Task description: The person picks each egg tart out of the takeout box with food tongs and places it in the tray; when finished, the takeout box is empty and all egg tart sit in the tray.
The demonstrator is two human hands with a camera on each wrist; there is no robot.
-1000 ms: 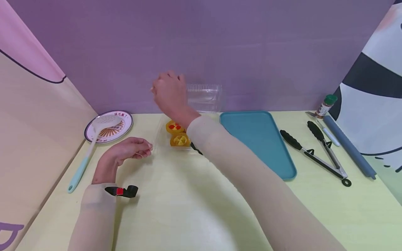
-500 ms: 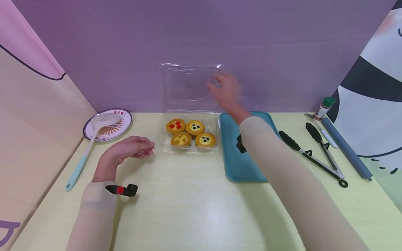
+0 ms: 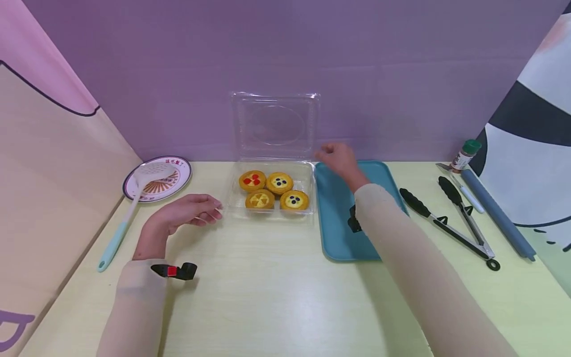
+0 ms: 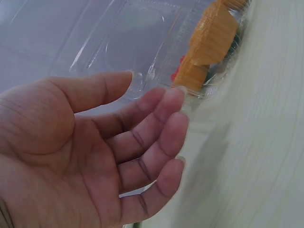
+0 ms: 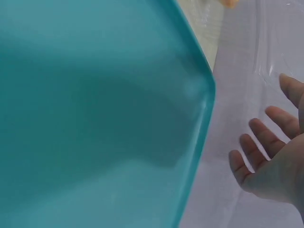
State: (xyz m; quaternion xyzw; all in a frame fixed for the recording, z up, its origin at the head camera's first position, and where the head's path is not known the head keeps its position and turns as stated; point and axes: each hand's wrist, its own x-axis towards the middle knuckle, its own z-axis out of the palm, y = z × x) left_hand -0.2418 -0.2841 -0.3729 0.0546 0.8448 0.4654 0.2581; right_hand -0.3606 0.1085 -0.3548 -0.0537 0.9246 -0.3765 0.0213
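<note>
Yellow bench (image 3: 267, 297), teal tray (image 3: 339, 233) right of open clear clamshell box (image 3: 272, 163) holding four tarts (image 3: 269, 191) mid-bench, right hand (image 3: 340, 159) over tray's far corner, fingers released, left hand (image 3: 189, 210) at box's left edge, fingers relaxed, empty

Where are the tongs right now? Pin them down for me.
In the head view the tongs lie on the table's right side, between the teal tray and the grey-blue rolled mat, to the right of the right hand, untouched.
</note>
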